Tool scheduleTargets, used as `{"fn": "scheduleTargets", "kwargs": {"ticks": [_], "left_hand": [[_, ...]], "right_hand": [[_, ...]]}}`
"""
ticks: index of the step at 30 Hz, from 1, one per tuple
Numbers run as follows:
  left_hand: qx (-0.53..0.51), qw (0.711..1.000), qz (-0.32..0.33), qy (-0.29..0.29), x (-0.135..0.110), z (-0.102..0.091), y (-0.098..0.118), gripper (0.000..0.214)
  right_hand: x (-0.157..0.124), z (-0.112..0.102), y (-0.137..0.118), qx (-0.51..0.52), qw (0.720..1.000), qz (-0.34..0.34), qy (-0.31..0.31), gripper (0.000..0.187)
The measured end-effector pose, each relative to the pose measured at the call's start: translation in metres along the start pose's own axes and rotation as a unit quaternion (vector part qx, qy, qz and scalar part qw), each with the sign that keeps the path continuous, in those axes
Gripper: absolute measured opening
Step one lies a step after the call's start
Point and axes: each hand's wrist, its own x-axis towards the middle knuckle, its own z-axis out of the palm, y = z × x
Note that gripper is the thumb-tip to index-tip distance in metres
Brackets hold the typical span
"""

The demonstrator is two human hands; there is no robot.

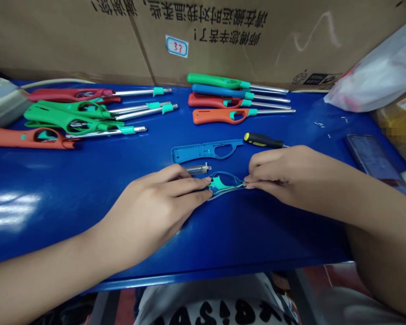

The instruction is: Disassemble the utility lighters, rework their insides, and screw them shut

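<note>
Between my hands lies an opened blue lighter shell [219,174] with a green trigger [219,183] and thin wires inside. My left hand [162,194] is closed over the shell's handle end, fingertips by the trigger. At the front end, my right hand [274,174] pinches the shell's narrow tip and the wire there; its fingers hide the exact grip. A clear fuel tank [198,169] shows just behind my left fingers. The other blue shell half [206,151] lies inner side up behind it. Beside my right hand rests a black and yellow screwdriver [263,140].
Loose, partly assembled lighters [74,113] lie at the left. Several closed lighters [223,116] are lined up at the back before a cardboard box [223,49]. Small screws [320,124], a phone [372,155] and a white plastic bag [375,72] are at the right.
</note>
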Motion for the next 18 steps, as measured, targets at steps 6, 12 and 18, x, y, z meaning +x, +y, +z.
{"fn": "scheduleTargets", "kwargs": {"ticks": [6,12,18], "left_hand": [[-0.003,1.000,-0.002,-0.003,0.000,0.001,-0.001,0.028],[-0.005,1.000,-0.002,-0.001,0.000,0.000,-0.002,0.027],[-0.008,1.000,-0.006,0.003,-0.001,0.003,-0.001,0.027]], "right_hand": [[0.000,0.002,0.001,0.011,1.000,0.014,-0.001,0.025],[0.007,0.000,0.005,0.122,0.987,0.102,-0.013,0.016],[0.013,0.003,0.006,0.147,0.972,0.182,-0.023,0.022]]}}
